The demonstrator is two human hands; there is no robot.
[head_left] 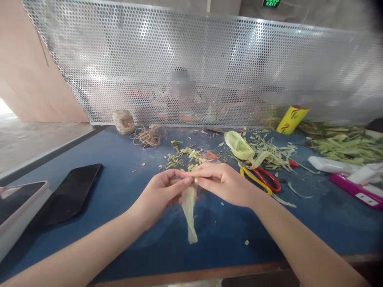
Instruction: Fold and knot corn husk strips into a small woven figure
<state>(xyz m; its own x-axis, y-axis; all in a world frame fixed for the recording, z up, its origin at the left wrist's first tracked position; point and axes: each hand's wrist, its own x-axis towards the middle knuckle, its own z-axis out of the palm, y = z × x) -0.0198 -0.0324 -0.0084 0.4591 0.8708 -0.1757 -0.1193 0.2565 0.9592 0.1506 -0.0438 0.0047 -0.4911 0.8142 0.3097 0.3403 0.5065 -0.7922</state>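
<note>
A pale green strip of corn husk (189, 215) hangs down from between my hands above the blue table. My left hand (163, 191) pinches its upper end between thumb and fingers. From the other side, my right hand (224, 181) closes thumb and fingertips on the same end, touching the left fingertips. The fingers hide the husk's top. Beyond the hands lie several small knotted green husk pieces (191, 155). To the right of them rest scissors (260, 179) with one yellow and one red handle, next to a cupped husk leaf (238, 145) and shredded husk strips (277, 153).
Two dark-screened devices, one a black phone (68, 195), lie at left. At the back are a jar (123, 121), tangled twine (148, 136) and a yellow cylinder (291, 119) by a perforated metal screen (149, 59). A husk pile (344, 147) and a purple object (356, 190) lie right.
</note>
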